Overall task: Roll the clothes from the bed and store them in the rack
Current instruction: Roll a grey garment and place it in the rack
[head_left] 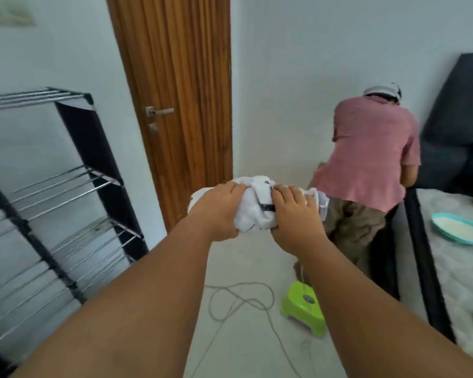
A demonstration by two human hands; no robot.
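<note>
A rolled white garment with small black marks (254, 208) is held out in front of me at mid-frame, above the floor. My left hand (219, 211) grips its left end and my right hand (295, 219) grips its right end, both arms stretched forward. The black rack with metal-rod shelves (66, 192) stands at the left against the wall, its visible shelves bare. The bed (448, 257) with a pale furry cover lies at the right edge.
A person in a pink shirt (372, 159) bends over beside the bed. A green plastic stool (306, 306) and a looped cable (241, 298) lie on the floor. A wooden door (180, 99) is behind. A teal plate (459, 227) sits on the bed.
</note>
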